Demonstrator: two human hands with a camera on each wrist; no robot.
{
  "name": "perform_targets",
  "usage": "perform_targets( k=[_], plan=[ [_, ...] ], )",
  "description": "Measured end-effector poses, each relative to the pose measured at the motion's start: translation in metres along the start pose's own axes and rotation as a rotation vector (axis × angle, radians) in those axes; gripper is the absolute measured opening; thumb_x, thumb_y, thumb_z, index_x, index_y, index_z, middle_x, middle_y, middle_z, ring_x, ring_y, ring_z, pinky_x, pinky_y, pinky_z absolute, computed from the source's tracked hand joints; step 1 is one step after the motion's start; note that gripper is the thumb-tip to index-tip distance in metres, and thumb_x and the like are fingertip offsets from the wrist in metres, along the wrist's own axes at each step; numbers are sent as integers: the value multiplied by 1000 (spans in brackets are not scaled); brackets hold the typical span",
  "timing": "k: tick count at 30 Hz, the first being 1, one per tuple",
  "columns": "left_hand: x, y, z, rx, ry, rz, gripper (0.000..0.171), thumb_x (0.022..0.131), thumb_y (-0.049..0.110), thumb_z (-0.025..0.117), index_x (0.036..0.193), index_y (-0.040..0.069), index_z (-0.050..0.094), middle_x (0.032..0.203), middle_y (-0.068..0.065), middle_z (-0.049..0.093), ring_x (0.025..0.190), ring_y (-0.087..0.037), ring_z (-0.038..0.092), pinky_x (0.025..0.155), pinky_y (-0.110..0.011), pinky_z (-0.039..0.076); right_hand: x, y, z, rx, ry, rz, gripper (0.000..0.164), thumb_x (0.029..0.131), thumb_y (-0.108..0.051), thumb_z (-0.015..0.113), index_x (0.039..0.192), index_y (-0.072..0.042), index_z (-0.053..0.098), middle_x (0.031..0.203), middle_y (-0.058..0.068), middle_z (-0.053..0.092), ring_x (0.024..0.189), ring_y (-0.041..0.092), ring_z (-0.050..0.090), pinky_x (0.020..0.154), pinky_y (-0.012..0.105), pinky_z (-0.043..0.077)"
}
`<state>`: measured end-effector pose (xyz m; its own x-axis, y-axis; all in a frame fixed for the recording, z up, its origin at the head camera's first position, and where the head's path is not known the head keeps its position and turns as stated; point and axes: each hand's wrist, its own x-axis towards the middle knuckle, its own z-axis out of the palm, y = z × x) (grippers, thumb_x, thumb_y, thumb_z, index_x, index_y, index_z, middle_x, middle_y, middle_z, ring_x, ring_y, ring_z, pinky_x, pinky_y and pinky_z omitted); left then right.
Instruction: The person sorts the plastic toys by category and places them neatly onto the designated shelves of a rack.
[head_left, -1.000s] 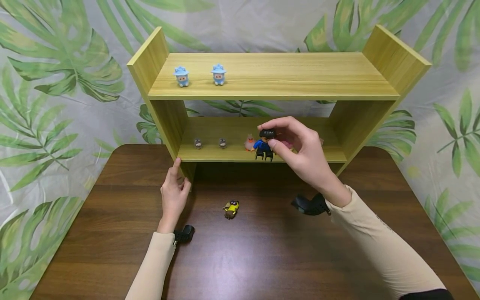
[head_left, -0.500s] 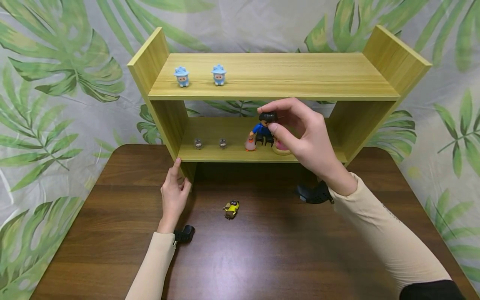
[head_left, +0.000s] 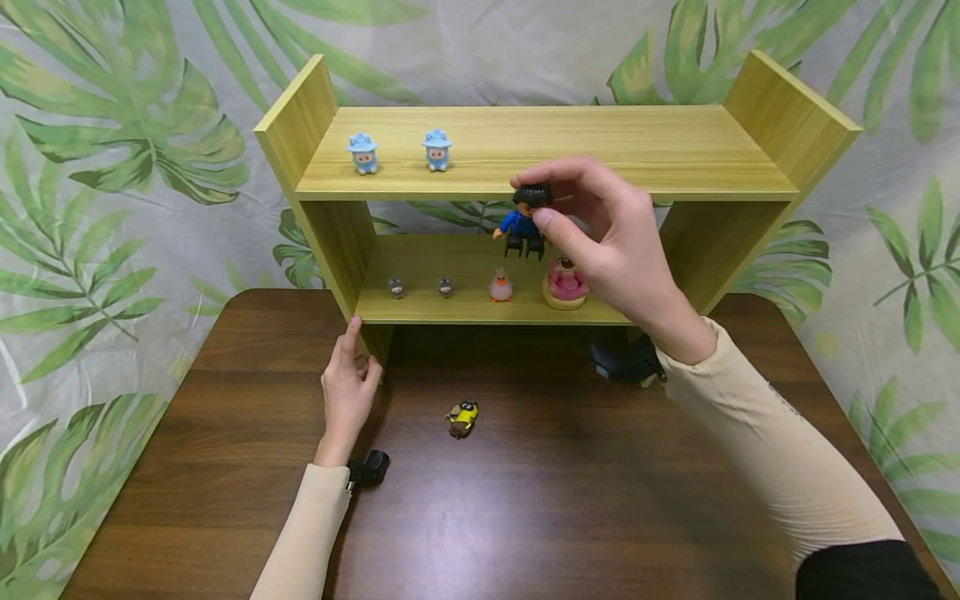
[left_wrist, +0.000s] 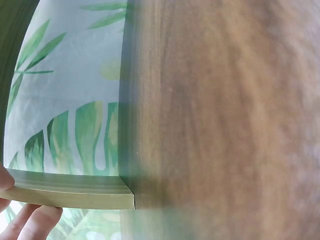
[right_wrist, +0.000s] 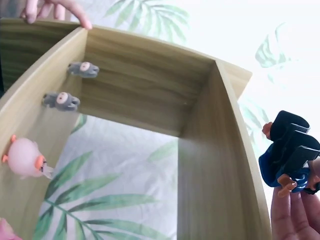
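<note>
My right hand [head_left: 611, 225] pinches a toy figure [head_left: 523, 223] by its black-haired head, between thumb and fingers. The figure has a blue top and black legs; it hangs upright in front of the upper shelf's front edge. In the right wrist view the toy figure [right_wrist: 290, 155] shows its black legs, beside the upper board. My left hand [head_left: 348, 392] holds the left side panel of the wooden shelf [head_left: 540, 197], index finger reaching up to the middle board's corner. In the left wrist view, fingers [left_wrist: 42, 222] lie along both faces of the panel [left_wrist: 70, 196].
Two blue-hatted figurines [head_left: 437, 150] stand on the top board. On the middle board are two small grey figurines [head_left: 446, 287], a pink duck-like toy [head_left: 500, 287] and a pink figure in a round base [head_left: 566, 285]. A yellow-and-brown toy [head_left: 462, 418] lies on the table [head_left: 525, 500].
My right hand has lifted the toy figure from in front of the middle board up to the top board's front edge. The pink figure has come into view. The left hand stays put.
</note>
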<state>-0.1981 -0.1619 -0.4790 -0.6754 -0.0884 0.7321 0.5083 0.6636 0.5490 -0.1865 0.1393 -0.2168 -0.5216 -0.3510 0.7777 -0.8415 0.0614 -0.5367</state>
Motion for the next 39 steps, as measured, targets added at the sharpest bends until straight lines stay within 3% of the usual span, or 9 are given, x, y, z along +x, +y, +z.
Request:
perform_targets(
  k=[29,39],
  plan=[
    [-1,-2,1,-1,4,1,93,79,-15,54,148,41,27,88,-15,48,65,-30,46,49,-34,44,36,9,-4,-68,39,-103,24,90,7,52,112,11,60,112,13,61,96,24,59,83,34,49],
    [0,-1,1,-7,-2,1,93,80,-15,53,148,43,26,90,-15,49,66,-31,46,49,-35,43,47,18,-4,-101,72,-66,23,90,7,51,110,7,63,108,10,63,95,21,60,82,32,49]
  ],
)
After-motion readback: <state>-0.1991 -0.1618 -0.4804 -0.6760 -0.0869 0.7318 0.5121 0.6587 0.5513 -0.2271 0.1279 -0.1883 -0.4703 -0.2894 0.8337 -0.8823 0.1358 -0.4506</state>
